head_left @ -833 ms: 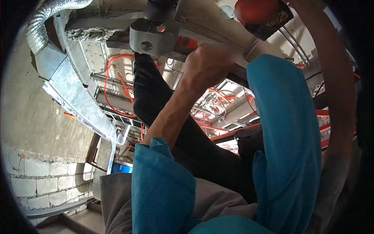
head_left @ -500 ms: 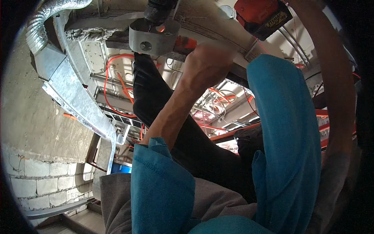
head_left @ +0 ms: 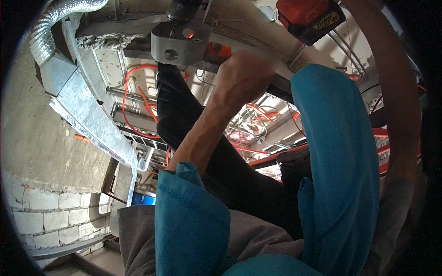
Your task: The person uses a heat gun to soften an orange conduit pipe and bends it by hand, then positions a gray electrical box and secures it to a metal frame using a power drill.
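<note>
My left hand (head_left: 246,76) is closed in a fist at the upper middle, its knuckles blurred. What its fingers grip, if anything, is hidden behind the hand. A dark metal beam (head_left: 209,64) with an orange patch (head_left: 220,49) runs beside it. Left of the fist is a grey metal bracket (head_left: 180,45) with round holes, and above that a dark cylindrical piece (head_left: 183,10). My right forearm (head_left: 397,92) rises along the right side and leaves at the top edge, so the hand is out of sight. Near that arm is a red and black battery-powered tool (head_left: 309,20), partly cut off.
Galvanised ducting (head_left: 90,108) with a flexible silver hose (head_left: 43,39) runs down the left, beside a concrete and block wall (head_left: 57,216). Orange conduit (head_left: 126,99) and tangled cables (head_left: 255,122) lie far below. My legs in black trousers (head_left: 230,158) cross the middle.
The red and black tool and the dark cylindrical piece have shifted slightly upward. The bracket sits a touch further left and up. My left fist stays almost in place.
</note>
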Action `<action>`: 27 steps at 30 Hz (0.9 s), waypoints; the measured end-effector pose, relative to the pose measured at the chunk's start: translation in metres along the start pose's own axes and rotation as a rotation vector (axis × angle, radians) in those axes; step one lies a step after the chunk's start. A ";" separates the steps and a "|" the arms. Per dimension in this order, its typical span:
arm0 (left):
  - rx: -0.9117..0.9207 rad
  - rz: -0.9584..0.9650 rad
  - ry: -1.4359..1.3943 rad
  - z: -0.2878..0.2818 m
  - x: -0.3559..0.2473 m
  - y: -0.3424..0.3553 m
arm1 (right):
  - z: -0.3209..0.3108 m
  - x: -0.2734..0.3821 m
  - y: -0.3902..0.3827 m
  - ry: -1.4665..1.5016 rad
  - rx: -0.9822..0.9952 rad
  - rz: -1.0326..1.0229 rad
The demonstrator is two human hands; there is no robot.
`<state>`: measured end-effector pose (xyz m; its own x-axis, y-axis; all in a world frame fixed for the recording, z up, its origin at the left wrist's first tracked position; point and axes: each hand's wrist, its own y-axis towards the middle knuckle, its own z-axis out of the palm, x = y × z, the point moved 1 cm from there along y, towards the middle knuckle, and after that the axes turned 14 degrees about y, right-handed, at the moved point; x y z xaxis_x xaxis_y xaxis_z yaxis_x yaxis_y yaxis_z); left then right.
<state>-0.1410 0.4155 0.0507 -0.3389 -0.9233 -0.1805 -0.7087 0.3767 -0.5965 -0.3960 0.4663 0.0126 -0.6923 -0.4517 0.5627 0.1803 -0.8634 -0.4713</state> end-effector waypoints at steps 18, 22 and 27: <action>-0.132 -0.042 -0.003 0.003 -0.001 -0.002 | 0.001 0.003 0.007 -0.104 0.051 0.017; -0.134 -0.031 0.004 0.004 -0.002 -0.001 | -0.002 0.005 0.009 -0.065 0.073 0.041; -0.145 -0.041 0.033 0.002 0.000 -0.003 | 0.015 0.025 0.011 -0.147 -0.031 0.104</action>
<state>-0.1373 0.4141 0.0512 -0.3262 -0.9361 -0.1315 -0.8033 0.3479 -0.4834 -0.4010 0.4420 0.0312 -0.5613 -0.5681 0.6019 0.2224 -0.8040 -0.5515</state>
